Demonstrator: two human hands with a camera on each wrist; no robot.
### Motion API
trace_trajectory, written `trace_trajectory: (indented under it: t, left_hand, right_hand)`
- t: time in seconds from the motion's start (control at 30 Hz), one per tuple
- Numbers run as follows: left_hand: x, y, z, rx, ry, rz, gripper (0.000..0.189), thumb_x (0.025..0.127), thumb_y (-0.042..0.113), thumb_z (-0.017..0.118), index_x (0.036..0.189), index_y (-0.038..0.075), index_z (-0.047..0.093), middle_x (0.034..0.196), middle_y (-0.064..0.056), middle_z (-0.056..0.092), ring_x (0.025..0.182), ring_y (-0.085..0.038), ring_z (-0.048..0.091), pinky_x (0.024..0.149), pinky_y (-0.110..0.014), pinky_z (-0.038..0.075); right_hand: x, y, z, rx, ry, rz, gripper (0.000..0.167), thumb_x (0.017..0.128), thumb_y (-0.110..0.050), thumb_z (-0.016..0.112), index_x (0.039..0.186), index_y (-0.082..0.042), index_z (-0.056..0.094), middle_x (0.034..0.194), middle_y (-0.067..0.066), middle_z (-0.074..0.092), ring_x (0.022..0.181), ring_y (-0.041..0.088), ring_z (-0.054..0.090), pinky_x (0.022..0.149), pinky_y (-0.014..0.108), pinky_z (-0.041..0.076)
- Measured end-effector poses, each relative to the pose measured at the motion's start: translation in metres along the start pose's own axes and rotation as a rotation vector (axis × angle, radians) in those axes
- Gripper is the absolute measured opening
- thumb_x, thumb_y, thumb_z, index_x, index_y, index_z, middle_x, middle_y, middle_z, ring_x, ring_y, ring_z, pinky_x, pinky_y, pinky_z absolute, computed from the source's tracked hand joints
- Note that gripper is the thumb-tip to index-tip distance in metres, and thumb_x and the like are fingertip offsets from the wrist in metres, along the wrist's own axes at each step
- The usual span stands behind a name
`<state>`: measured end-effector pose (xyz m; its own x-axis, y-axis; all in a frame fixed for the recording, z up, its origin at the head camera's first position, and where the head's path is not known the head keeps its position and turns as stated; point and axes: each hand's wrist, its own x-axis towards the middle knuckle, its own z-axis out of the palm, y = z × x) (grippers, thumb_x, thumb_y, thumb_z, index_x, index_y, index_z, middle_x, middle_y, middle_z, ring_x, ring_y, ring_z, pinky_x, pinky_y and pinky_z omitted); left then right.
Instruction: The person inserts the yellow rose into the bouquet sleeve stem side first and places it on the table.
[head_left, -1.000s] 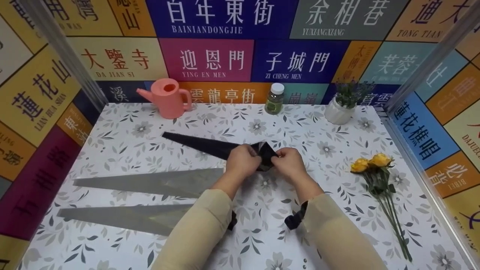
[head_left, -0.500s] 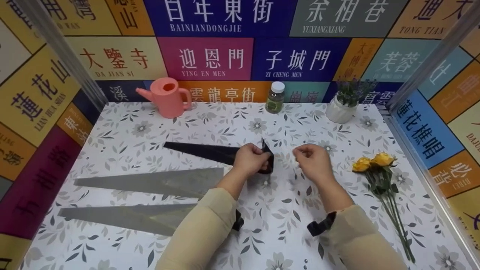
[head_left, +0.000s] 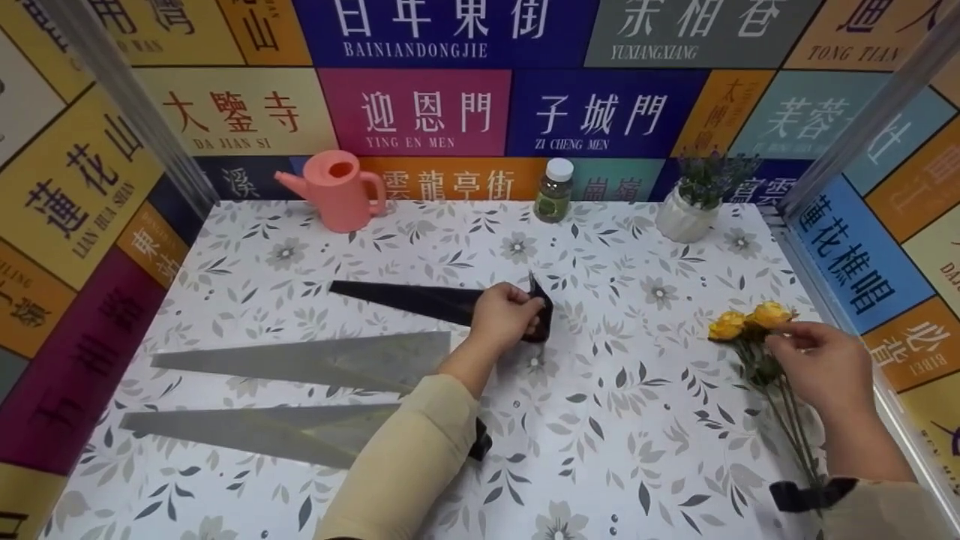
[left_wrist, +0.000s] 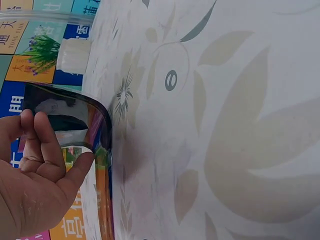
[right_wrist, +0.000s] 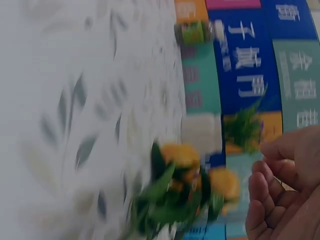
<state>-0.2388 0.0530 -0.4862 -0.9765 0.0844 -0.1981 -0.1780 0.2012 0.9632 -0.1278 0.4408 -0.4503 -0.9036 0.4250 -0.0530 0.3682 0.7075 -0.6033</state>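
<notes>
floral tabletop (head_left: 600, 262), glossy tapered wrapper (head_left: 427, 301)

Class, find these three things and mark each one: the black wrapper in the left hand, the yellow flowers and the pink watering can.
Black wrapper (head_left: 426, 301): head view, on its long tapering part.
Yellow flowers (head_left: 727, 327): head view, on the left bloom.
Pink watering can (head_left: 341, 204): head view, on its body.

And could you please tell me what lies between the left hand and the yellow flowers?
The black sheet's raised end, then only bare patterned tabletop, in the head view.
</notes>
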Motion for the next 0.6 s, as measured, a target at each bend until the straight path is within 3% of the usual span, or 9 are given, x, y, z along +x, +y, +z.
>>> trace_trajectory:
  t: [0.23, 0.43, 0.6]
  left_hand:
    - [0.000, -0.001, 0.000, 0.011, 0.035, 0.032, 0.014, 0.097, 0.011, 0.076, 0.090, 0.005, 0.065, 0.068, -0.003, 0.067, 0.056, -0.012, 0.061, 0.056, -0.023, 0.051]
    - [-0.001, -0.001, -0.001, 0.008, 0.044, 0.059, 0.013, 0.097, 0.011, 0.075, 0.089, 0.005, 0.067, 0.067, -0.002, 0.067, 0.055, -0.010, 0.060, 0.054, -0.022, 0.049]
    - [0.000, -0.003, 0.000, 0.043, 0.067, 0.066, 0.010, 0.098, 0.012, 0.076, 0.095, 0.003, 0.072, 0.073, -0.003, 0.072, 0.062, -0.011, 0.066, 0.057, -0.023, 0.052]
  right_hand:
    - [-0.010, 0.049, -0.006, -0.106, -0.076, -0.044, 0.059, 0.100, -0.032, 0.074, 0.140, 0.008, 0.059, 0.121, 0.033, 0.064, 0.089, 0.033, 0.064, 0.056, 0.032, 0.051]
    - [-0.010, 0.063, -0.004, -0.102, -0.123, 0.010, 0.057, 0.098, -0.026, 0.074, 0.139, 0.011, 0.058, 0.117, 0.035, 0.064, 0.086, 0.035, 0.066, 0.056, 0.038, 0.052]
    - [-0.010, 0.071, -0.002, -0.122, -0.091, -0.001, 0.048, 0.098, -0.020, 0.073, 0.132, 0.011, 0.063, 0.110, 0.033, 0.068, 0.081, 0.030, 0.066, 0.056, 0.036, 0.051]
